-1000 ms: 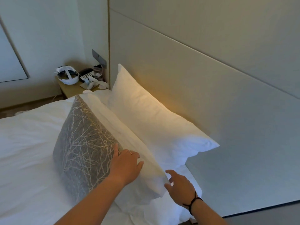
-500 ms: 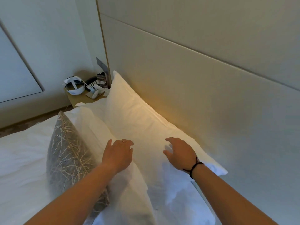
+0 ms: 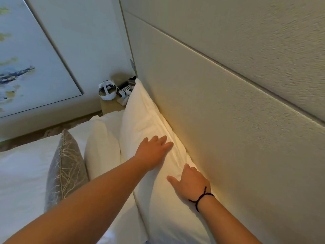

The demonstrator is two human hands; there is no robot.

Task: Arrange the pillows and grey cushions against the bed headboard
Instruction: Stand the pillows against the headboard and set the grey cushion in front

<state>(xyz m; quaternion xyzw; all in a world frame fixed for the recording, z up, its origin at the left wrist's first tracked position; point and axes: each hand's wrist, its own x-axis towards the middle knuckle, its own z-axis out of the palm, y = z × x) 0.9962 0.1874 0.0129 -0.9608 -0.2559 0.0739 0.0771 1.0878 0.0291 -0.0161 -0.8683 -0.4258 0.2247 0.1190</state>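
A large white pillow stands on edge against the beige padded headboard. My left hand lies flat on its upper edge with straight fingers. My right hand, a black cord at the wrist, presses on the same pillow nearer to me, fingers spread toward the headboard. A second white pillow leans in front of the first. In front of that stands a grey cushion with a pale branch pattern, upright on the white bedding.
A wooden bedside table at the far end of the bed carries a white headset, a phone and small items. A framed painting hangs on the left wall. Floor shows beyond the bed's far edge.
The view has moved over the pillows. My left hand left the front pillow and now lies on the back pillow. My right hand slid toward the headboard along the back pillow's edge.
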